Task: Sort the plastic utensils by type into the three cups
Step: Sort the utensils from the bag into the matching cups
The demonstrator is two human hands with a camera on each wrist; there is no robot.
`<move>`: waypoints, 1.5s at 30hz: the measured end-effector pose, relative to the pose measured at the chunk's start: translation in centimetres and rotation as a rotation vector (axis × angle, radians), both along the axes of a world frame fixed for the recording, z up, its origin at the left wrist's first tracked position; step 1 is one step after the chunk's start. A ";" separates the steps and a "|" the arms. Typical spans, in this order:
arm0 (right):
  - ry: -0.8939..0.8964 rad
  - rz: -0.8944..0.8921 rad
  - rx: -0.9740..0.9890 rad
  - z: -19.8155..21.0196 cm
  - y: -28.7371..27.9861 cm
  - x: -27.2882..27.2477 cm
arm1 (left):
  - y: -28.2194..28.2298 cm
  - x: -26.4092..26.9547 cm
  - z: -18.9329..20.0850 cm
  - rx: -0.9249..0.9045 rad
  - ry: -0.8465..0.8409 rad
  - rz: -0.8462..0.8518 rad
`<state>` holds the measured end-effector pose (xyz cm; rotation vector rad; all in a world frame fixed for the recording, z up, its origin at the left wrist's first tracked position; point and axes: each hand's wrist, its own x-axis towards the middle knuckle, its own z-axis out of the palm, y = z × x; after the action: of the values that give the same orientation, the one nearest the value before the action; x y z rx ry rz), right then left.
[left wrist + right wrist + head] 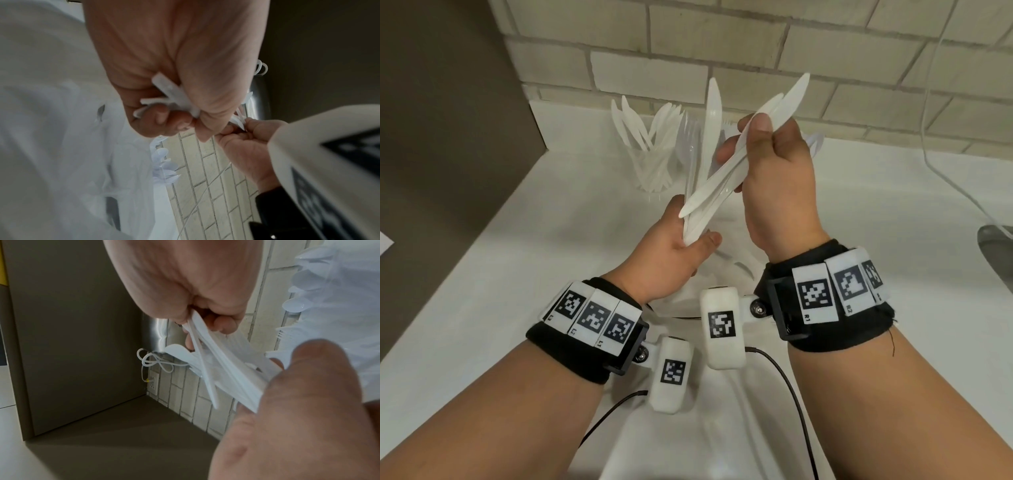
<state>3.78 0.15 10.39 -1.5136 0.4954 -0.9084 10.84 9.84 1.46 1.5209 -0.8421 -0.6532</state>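
A bundle of white plastic knives (726,178) is held above the white counter (524,260) by both hands. My left hand (693,226) pinches the handle ends (166,95) from below. My right hand (743,140) grips the bundle higher up, and the blades fan out toward the wall (226,363). At the back stand three clear cups: one with knives (650,164), one with forks (686,137), and one with spoons (815,144) mostly hidden behind my right hand. The spoons (298,305) and forks (287,334) also show in the right wrist view.
A clear container (681,308) with loose white utensils sits under my hands. A brown cabinet panel (448,120) bounds the counter on the left and a brick wall (722,44) at the back. A white cable (924,113) hangs at the right above a grey object (996,250).
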 end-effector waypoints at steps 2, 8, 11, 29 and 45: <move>0.031 0.003 -0.015 -0.2 0.0 0.0 | 0.1 -0.1 0.3 -0.015 -0.030 0.012; 0.081 0.123 0.016 -0.5 0.2 -0.2 | 0.3 -0.3 0.4 -0.084 0.051 0.043; 0.110 0.239 -0.015 -0.3 -0.1 -0.5 | 0.2 -0.1 0.1 -0.104 0.024 0.039; -0.529 0.091 0.152 3.6 -2.3 -1.9 | 0.5 0.4 -0.9 0.089 -0.297 0.041; 0.511 -0.023 -0.362 -2.2 0.4 0.5 | -0.1 0.4 -0.7 0.082 -0.203 0.151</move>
<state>4.32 0.52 8.23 -2.0906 0.7436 -0.6431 11.28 9.69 0.81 1.7276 -0.8506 -0.4317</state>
